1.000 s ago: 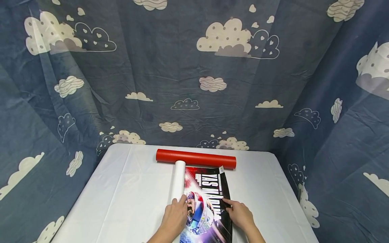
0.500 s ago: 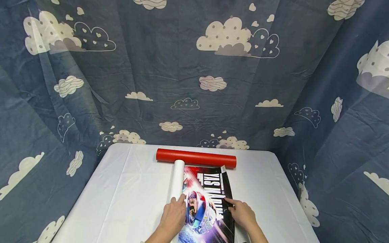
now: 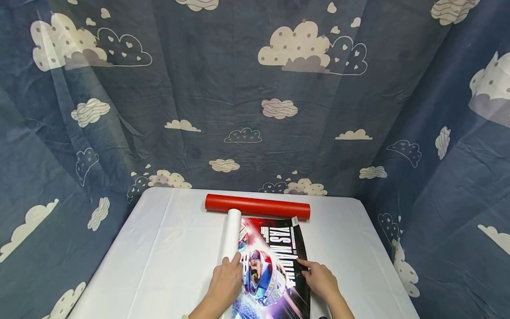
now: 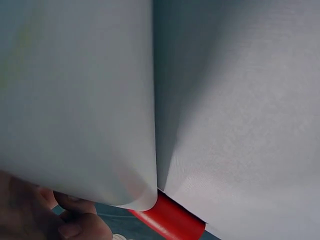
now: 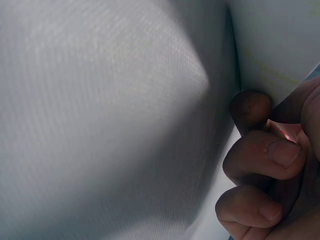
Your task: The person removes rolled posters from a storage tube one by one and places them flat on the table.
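A glossy poster [image 3: 288, 237], printed with a racing helmet and large white lettering, lies partly unrolled on the white table. Its left part stays wound in a white roll [image 3: 233, 230]. My left hand [image 3: 225, 281] holds this roll, and its curled fingers [image 4: 85, 222] show beside the paper in the left wrist view. At the poster's dark right edge, my right hand [image 3: 322, 280] pinches the sheet, index finger on top. The other fingers [image 5: 262, 155] curl beneath the edge in the right wrist view. The poster's near end runs out of the head view.
Across the back of the table [image 3: 171, 248] lies a red tube [image 3: 259, 206], just beyond the poster's far end. A dark blue curtain [image 3: 239, 88] with cloud prints hangs behind and at both sides. A small dark object [image 3: 322, 317] peeks in beside the right wrist.
My right hand has moved slightly right with the poster's edge, and my left hand slightly left with the roll. More of the printed side shows between them. The red tube has stayed in place.
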A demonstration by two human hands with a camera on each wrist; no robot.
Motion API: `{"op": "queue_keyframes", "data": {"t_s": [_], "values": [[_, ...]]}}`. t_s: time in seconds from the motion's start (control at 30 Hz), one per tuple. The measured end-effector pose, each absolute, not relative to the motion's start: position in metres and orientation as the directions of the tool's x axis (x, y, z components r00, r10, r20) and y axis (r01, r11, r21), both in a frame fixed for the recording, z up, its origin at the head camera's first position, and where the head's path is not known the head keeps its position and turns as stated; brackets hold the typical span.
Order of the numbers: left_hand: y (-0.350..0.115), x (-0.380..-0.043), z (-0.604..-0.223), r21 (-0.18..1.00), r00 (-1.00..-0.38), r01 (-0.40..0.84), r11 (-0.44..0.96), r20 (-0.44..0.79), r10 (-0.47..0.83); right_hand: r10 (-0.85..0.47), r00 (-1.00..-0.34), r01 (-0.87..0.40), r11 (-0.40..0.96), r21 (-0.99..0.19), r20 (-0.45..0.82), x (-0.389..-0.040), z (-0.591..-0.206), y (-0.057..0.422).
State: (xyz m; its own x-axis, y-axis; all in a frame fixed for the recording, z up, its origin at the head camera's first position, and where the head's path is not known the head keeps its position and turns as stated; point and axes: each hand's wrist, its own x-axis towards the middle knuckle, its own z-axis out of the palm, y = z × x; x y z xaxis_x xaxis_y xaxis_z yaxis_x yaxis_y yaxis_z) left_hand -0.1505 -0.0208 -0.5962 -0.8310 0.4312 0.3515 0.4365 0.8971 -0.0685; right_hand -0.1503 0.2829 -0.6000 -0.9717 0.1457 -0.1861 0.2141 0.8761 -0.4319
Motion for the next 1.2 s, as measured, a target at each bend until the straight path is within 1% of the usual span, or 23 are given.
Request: {"op": "queue_keyframes", "data": {"t_s": [0.17, 0.3, 0.57, 0.73, 0.93, 1.2], "values": [[-0.019, -0.149, -0.597, -0.079, -0.839, 0.443, 0.893, 0.316, 0.444, 0.152, -0.968, 0.225, 0.872, -0.434, -0.198, -0.149, -0.601, 0.285], [-0.020, -0.149, -0.599, -0.102, -0.839, 0.433, 0.895, 0.316, 0.442, 0.151, -0.968, 0.227, 0.868, -0.442, -0.200, -0.147, -0.602, 0.286], [-0.026, -0.148, -0.599, -0.064, -0.856, 0.423, 0.904, 0.300, 0.422, 0.167, -0.963, 0.244, 0.870, -0.428, -0.209, -0.145, -0.604, 0.289], [-0.027, -0.149, -0.599, -0.083, -0.844, 0.431, 0.898, 0.316, 0.434, 0.156, -0.970, 0.224, 0.870, -0.440, -0.187, -0.147, -0.604, 0.292], [-0.029, -0.154, -0.599, -0.110, -0.833, 0.426, 0.898, 0.340, 0.437, 0.160, -0.969, 0.228, 0.873, -0.431, -0.189, -0.150, -0.602, 0.293], [-0.037, -0.160, -0.593, -0.070, -0.846, 0.409, 0.910, 0.346, 0.407, 0.167, -0.967, 0.234, 0.875, -0.424, -0.191, -0.153, -0.602, 0.295]]}}
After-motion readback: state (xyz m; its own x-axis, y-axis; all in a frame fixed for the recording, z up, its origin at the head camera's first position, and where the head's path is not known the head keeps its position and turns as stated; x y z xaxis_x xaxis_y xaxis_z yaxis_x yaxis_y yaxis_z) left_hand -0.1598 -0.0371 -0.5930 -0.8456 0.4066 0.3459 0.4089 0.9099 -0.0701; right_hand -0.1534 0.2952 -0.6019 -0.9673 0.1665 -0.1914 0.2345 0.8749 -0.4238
